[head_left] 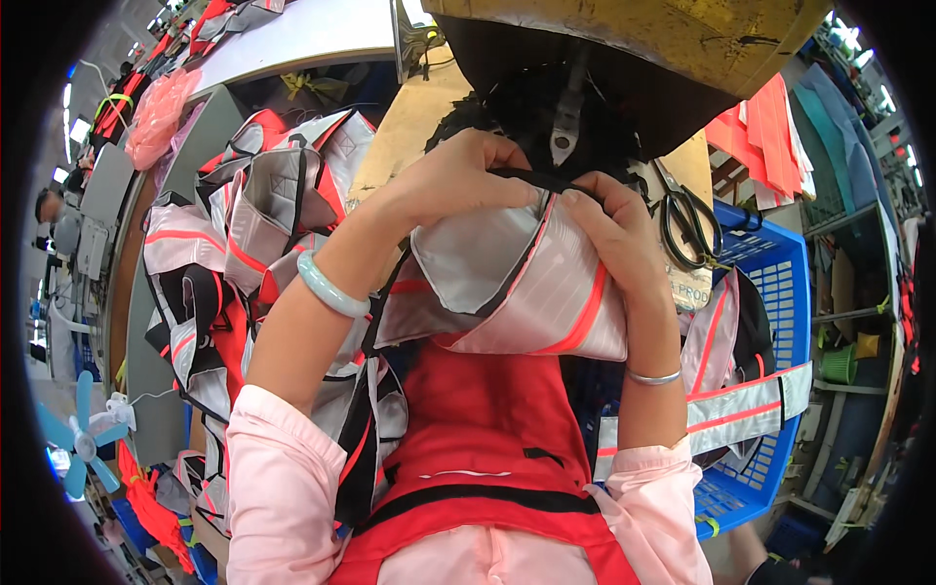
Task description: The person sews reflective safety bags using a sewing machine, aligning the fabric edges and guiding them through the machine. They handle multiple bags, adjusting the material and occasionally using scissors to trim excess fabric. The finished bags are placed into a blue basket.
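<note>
Both hands hold a silver-grey fabric piece [575, 292] with red stripes and black binding, folded so that its plain grey inner side shows. My left hand [466, 174] has its fingers closed on the black-bound upper edge; some fingertips are hidden behind the cloth. At the upper right corner of that edge, my right hand [619, 229] grips with thumb and fingers. Just beyond the hands, a pointed metal part [565, 132] hangs from a worn yellow machine [682, 44]. Dark threads or scraps lie beneath it.
Left of me is a heap of similar striped pieces [234, 244]. Black-handled scissors [690, 222] lie on the worn board right of the machine. A blue plastic basket [795, 302] with more pieces stands at the right. A blue fan [86, 444] is at the far left.
</note>
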{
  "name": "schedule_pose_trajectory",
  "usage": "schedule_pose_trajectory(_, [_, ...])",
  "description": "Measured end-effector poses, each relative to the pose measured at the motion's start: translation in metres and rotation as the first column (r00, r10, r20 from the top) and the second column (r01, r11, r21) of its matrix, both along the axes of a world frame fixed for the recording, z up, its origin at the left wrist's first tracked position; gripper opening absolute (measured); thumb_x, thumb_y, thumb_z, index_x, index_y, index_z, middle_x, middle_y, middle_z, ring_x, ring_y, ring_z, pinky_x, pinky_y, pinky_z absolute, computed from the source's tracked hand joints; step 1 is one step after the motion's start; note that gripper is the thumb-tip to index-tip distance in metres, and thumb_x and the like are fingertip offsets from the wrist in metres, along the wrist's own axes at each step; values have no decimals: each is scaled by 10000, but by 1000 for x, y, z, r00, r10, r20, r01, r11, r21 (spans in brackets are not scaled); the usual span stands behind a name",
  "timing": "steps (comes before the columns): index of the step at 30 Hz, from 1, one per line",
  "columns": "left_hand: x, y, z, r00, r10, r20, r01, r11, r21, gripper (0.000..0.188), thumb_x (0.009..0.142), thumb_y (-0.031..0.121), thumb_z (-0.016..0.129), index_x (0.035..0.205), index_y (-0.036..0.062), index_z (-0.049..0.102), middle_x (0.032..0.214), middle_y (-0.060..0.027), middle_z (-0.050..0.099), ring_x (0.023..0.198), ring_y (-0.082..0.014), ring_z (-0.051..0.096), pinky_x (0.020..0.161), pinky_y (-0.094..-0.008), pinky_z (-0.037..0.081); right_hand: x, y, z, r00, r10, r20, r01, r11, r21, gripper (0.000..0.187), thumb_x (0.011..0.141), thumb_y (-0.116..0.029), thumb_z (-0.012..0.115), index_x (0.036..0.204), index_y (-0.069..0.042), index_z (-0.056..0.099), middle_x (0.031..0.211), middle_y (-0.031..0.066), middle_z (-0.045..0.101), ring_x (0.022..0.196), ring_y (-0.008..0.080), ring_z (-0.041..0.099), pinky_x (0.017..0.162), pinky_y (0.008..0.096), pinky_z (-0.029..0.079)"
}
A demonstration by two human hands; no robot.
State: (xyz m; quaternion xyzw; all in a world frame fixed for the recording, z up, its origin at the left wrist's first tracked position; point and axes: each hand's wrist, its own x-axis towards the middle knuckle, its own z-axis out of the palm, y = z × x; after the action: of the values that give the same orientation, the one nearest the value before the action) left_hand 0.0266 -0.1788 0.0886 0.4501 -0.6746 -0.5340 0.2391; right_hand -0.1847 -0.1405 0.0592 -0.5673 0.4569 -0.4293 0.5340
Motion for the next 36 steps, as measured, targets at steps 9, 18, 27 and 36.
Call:
schedule_pose_trajectory(9, [-2, -11, -3, 996, 74, -46, -69, 991, 111, 280, 755, 141, 738, 975, -8, 651, 879, -18, 650, 778, -71, 584, 725, -198, 453, 1, -12, 1, 999, -4, 43, 4, 1000, 17, 213, 867, -179, 617, 932, 24, 626, 790, -8, 604, 723, 45, 519, 650, 211, 430])
schedule_pose_trajectory(18, [-4, -8, -2, 977, 149, -154, -133, 985, 112, 294, 757, 133, 753, 997, -2, 652, 893, -21, 658, 789, -74, 600, 731, -205, 469, 1, -18, 0, 994, -25, 109, 24, 1000, 9, 197, 876, -182, 618, 924, 8, 635, 794, -19, 603, 718, 39, 515, 648, 202, 423])
schedule_pose_trajectory(27, [9, 12, 0, 999, 22, -32, -20, 998, 61, 191, 809, 111, 720, 974, 42, 653, 849, 17, 643, 793, -46, 578, 728, -210, 468, -31, 24, 32, 939, 124, -321, -197, 958, -207, 238, 885, -214, 598, 899, 22, 629, 740, -8, 580, 694, 66, 519, 615, 225, 427])
schedule_pose_trajectory(36, [-21, 103, -11, 950, -219, -223, 186, 970, -158, 149, 797, -7, 686, 946, -8, 681, 891, -56, 675, 870, -122, 620, 775, -258, 483, -36, 91, 3, 822, 417, -389, -516, 834, -196, 581, 753, -288, 750, 1200, 33, 562, 1241, 210, 564, 1145, 356, 543, 978, 396, 424])
